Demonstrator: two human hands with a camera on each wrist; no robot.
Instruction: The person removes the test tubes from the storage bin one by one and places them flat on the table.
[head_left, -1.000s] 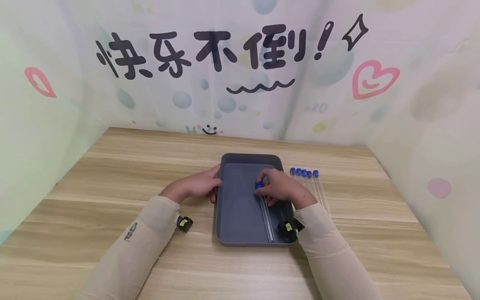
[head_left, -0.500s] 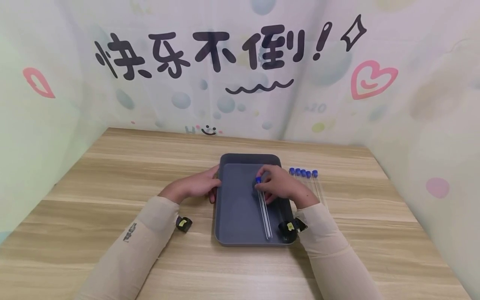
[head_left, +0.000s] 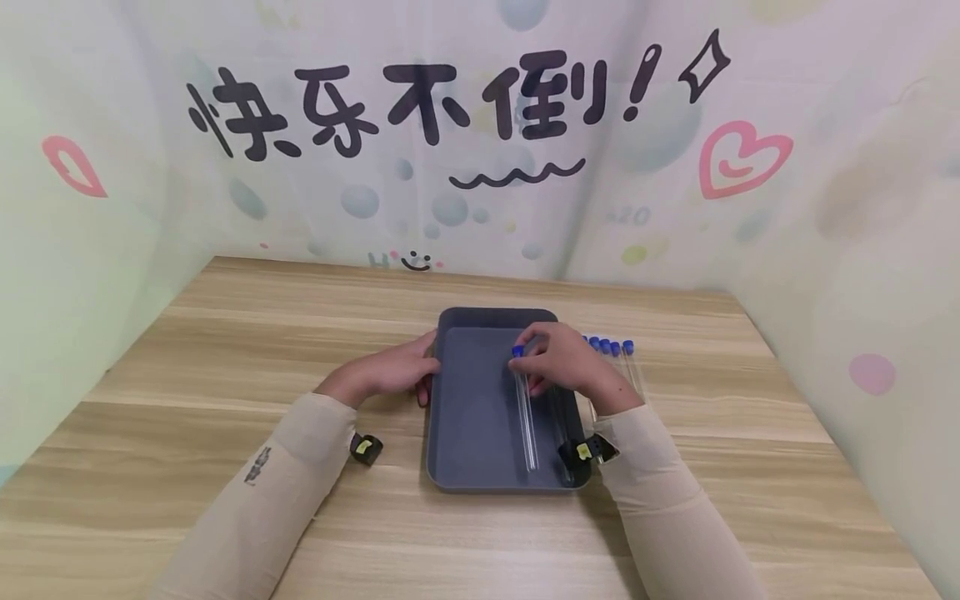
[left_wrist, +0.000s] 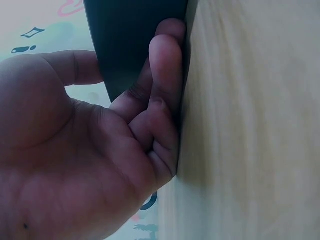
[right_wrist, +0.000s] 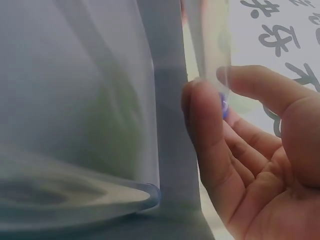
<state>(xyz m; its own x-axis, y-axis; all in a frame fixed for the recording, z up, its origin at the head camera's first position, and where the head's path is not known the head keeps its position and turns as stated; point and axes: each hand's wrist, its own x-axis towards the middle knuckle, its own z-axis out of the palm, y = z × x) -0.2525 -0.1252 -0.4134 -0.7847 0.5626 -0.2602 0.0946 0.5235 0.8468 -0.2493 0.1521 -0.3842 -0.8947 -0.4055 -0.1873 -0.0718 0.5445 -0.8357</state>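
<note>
A clear test tube point(head_left: 527, 425) with a blue cap point(head_left: 517, 351) slants over the grey tray point(head_left: 472, 417). My right hand point(head_left: 558, 358) pinches it near the cap between thumb and fingers. Along the tray's right wall lies another clear tube point(right_wrist: 85, 205), large and blurred in the right wrist view and partly behind the wrist camera in the head view. My left hand point(head_left: 397, 367) holds the tray's left side, its thumb at the rim and its bent fingers point(left_wrist: 165, 65) against the outer wall, low by the table.
To the right of the tray, several blue-capped tubes point(head_left: 615, 347) lie side by side on the wooden table point(head_left: 225, 358), partly hidden by my right hand and forearm. A printed cloth backdrop point(head_left: 480, 217) stands behind the table's far edge.
The right hand has shifted a little up and away, taking the test tube with it; the tube's lower end has moved off the tray's near edge. The left hand stays put.
</note>
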